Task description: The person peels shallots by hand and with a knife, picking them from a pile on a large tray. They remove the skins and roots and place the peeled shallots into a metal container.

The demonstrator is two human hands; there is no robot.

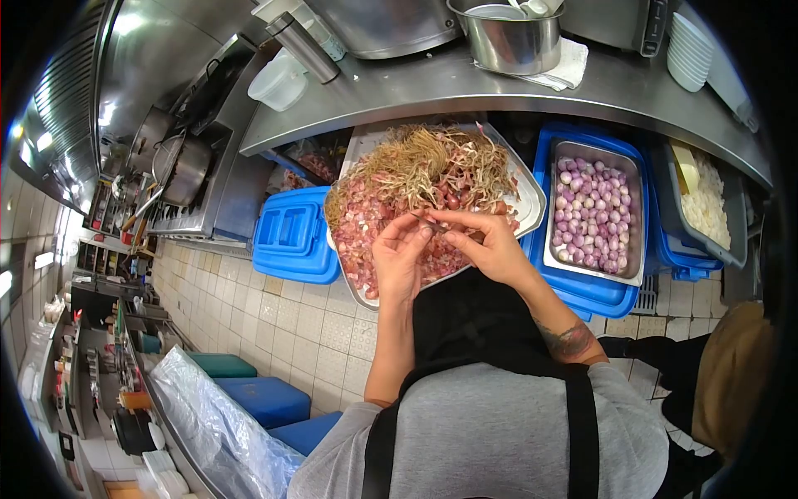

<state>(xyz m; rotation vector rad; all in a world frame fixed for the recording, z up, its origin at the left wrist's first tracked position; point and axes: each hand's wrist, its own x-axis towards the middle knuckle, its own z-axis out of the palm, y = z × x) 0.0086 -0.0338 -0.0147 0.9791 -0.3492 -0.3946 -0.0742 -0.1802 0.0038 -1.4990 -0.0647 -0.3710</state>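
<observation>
My left hand [399, 254] and my right hand [492, 249] meet over the near side of a large metal tray [529, 204]. Both have thumb and fingers pinched together around a small dark piece [431, 224], too small and covered to name. Under and beyond them, the tray is heaped with reddish shallot skins [366, 224]. A bundle of dry, straw-coloured stalks and roots [399, 170] with unpeeled shallots [453, 200] lies at its far side. To the right, peeled purple-white shallots [590, 212] fill a deep steel pan [593, 277].
The pan rests on a blue lidded bin [569, 301]; another blue lid [291, 233] is at left. A steel counter [399, 96] overhangs the tray's far edge, carrying a pot [511, 41]. A grey tub [731, 245] holds pale contents. Another person [727, 382] is at right.
</observation>
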